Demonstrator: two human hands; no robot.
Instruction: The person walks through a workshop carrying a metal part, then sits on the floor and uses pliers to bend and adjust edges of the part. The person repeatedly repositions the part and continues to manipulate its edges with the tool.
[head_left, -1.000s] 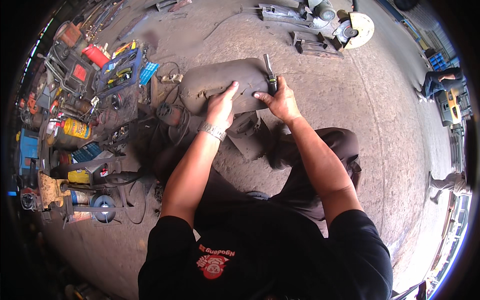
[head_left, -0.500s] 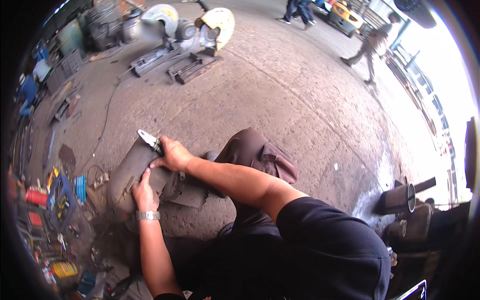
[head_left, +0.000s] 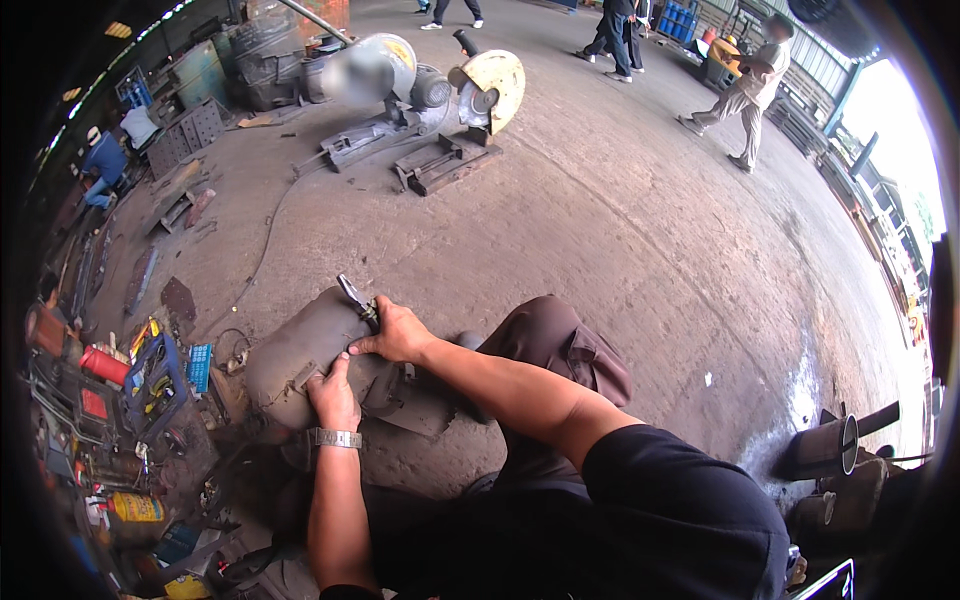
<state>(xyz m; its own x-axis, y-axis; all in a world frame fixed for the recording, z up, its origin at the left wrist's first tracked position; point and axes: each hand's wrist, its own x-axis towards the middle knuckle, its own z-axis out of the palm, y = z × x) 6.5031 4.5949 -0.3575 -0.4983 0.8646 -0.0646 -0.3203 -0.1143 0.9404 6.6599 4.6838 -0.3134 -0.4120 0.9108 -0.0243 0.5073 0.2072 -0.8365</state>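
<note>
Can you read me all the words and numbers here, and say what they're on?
Yellow container: print too small to read.
Blue flat piece: pale markings too blurred to read.
Nothing else shows any word, number or sign I can make out.

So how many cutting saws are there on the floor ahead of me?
2: a yellow-guarded saw beyond the grey metal cylinder, and a second saw just left of the first, partly blurred. Others may be hidden.

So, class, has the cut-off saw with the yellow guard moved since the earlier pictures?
No, neither way: judged against the neighbouring saw, the yellow-guarded cut-off saw stands in the same place beside it; only the camera's view has shifted.
</note>
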